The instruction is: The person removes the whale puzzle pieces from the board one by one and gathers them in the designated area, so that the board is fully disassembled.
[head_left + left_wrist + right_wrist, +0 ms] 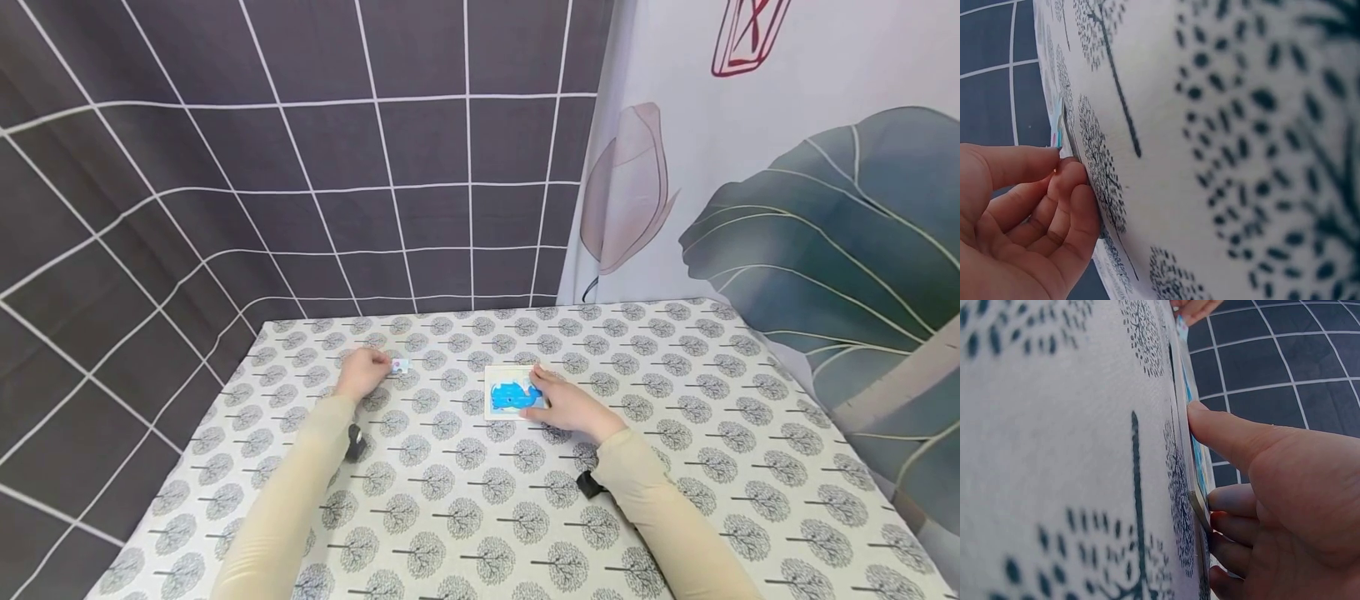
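My left hand (363, 373) pinches a small light-coloured puzzle piece (401, 366) between thumb and fingertips, low over the cloth on the left. The left wrist view shows this piece (1057, 134) nearly edge-on, its near end hidden by the thumb. Right of it lies a flat, pale-framed puzzle board (510, 395) with a blue animal picture. My right hand (568, 407) holds the board by its right side. From the right wrist, the thumb presses on the board's (1198, 447) face and the other fingers curl at its edge. The hand covers the picture's right end.
A white tablecloth (457, 521) with grey tree prints covers the table. Behind and to the left hangs a dark curtain (420, 150) with a white grid. A pale curtain (652, 75) with large plant prints hangs at the right.
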Action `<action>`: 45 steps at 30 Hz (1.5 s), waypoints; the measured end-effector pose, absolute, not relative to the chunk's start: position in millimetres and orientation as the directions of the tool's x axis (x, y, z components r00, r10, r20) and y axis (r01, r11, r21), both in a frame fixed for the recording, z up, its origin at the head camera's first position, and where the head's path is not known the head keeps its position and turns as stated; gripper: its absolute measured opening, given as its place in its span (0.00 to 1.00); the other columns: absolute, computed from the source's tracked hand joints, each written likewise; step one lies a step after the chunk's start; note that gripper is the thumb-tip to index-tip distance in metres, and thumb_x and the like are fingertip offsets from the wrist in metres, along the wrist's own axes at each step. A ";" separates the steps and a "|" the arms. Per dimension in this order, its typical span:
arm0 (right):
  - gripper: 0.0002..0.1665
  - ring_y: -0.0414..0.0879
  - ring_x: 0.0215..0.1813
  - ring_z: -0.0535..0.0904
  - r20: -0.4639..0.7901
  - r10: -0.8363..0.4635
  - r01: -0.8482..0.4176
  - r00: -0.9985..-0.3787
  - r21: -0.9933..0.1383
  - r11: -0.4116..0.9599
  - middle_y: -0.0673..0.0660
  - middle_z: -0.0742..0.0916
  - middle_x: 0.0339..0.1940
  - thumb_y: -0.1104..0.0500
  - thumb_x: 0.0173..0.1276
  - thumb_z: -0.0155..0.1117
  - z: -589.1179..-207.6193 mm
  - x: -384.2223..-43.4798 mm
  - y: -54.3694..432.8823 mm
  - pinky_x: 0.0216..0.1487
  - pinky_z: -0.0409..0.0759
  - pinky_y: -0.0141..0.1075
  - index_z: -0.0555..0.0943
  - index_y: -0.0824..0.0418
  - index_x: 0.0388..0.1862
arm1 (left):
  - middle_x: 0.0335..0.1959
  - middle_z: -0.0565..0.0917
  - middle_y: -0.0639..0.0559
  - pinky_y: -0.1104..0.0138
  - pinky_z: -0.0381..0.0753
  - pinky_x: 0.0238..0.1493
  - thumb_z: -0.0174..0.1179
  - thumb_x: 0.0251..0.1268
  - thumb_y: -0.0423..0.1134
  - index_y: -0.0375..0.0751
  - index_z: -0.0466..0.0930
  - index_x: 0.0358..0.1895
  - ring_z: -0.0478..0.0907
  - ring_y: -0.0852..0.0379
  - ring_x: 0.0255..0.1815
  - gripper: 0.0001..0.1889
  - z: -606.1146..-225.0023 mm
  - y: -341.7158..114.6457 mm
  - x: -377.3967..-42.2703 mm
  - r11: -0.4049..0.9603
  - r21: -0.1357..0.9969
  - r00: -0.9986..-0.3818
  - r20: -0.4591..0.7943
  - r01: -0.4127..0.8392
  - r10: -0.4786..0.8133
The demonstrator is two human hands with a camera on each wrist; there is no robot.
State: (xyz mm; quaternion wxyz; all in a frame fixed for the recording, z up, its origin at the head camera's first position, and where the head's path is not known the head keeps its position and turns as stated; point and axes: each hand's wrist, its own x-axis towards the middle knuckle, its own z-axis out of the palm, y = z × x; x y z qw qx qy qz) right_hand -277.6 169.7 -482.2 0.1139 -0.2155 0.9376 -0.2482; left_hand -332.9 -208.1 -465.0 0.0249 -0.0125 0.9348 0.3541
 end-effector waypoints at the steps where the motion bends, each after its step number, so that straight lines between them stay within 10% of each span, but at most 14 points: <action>1: 0.51 0.62 0.80 0.51 -0.107 -0.460 -0.347 -0.881 -0.515 0.784 0.63 0.55 0.81 0.39 0.71 0.61 -482.0 -277.4 169.8 0.78 0.49 0.52 0.56 0.70 0.78 | 0.45 0.86 0.37 0.55 0.82 0.48 0.59 0.68 0.35 0.29 0.84 0.48 0.81 0.46 0.42 0.13 -464.9 -207.8 -333.2 0.754 0.656 -0.999 -0.054 -0.041 -0.008; 35: 0.52 0.61 0.81 0.50 -0.102 -0.445 -0.324 -0.890 -0.547 0.772 0.62 0.55 0.82 0.40 0.69 0.64 -481.6 -276.1 169.4 0.78 0.48 0.52 0.57 0.70 0.78 | 0.48 0.84 0.35 0.60 0.81 0.40 0.59 0.65 0.31 0.31 0.84 0.45 0.80 0.46 0.41 0.10 -470.3 -205.4 -333.8 0.784 0.617 -0.997 -0.059 -0.069 -0.042; 45: 0.52 0.63 0.80 0.51 -0.089 -0.441 -0.329 -0.893 -0.539 0.775 0.64 0.56 0.81 0.41 0.69 0.65 -481.9 -276.9 169.3 0.78 0.49 0.54 0.57 0.71 0.77 | 0.39 0.84 0.39 0.68 0.75 0.27 0.59 0.65 0.32 0.31 0.83 0.46 0.74 0.56 0.26 0.11 -471.6 -207.4 -336.8 0.775 0.630 -0.998 -0.047 -0.060 -0.039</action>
